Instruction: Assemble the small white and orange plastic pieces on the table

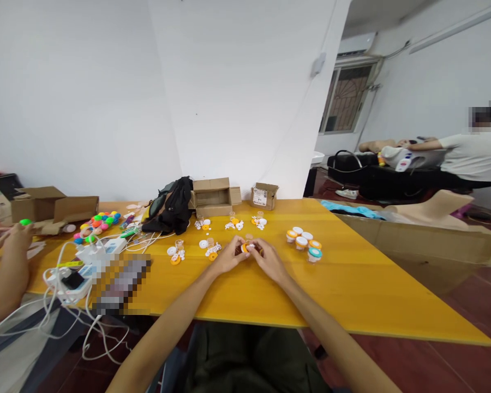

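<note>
while an orange lid (244,248) is pinched in the left hand (230,256) over the middle of the yellow table (364,289), something small and white (251,246) is met by the curled fingers of the right hand (270,262), whose exact grip cannot be told. lidded jars (300,242) are grouped right of the table's middle, and a small cardboard box (264,197) is set at the table's far edge.
</note>
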Tool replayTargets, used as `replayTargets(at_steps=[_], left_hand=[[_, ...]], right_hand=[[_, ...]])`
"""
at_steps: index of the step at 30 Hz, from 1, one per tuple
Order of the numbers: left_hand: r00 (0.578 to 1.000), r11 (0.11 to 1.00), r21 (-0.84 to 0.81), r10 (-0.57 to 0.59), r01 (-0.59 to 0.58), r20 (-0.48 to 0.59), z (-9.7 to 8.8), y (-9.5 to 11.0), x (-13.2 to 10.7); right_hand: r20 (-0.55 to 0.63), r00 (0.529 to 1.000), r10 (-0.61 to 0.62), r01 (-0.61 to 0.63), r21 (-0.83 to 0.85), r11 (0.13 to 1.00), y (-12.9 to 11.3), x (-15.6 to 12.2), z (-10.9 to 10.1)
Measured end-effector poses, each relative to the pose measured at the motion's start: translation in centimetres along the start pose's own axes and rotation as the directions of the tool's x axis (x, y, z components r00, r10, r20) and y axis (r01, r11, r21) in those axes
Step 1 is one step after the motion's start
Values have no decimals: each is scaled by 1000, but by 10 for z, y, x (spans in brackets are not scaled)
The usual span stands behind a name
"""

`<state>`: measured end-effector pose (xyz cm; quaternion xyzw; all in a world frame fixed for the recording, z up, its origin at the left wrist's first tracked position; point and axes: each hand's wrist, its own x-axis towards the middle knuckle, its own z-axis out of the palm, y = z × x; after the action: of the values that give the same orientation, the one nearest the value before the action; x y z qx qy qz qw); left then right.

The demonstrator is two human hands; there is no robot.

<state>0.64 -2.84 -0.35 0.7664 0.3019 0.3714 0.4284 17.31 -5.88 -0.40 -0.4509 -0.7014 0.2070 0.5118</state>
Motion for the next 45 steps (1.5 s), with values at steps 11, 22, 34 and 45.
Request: replayTargets(at_steps=[11, 22, 34, 45], left_hand=[[1000, 991, 130, 26, -26, -2, -1, 13, 0], [1000, 990, 140, 28, -27, -4, -1, 12, 0], [998, 990, 127, 64, -62, -9, -2, 10, 0], [999, 990, 133, 53, -54, 7, -1, 11, 1]], right_hand=[[17, 999, 31, -32, 52, 998, 3, 1, -1], [15, 1000, 15, -16, 39, 999, 4, 2, -2], [51, 999, 18, -20, 34, 999, 10, 2, -1], [77, 997, -19, 29, -142, 989, 1, -2, -2]])
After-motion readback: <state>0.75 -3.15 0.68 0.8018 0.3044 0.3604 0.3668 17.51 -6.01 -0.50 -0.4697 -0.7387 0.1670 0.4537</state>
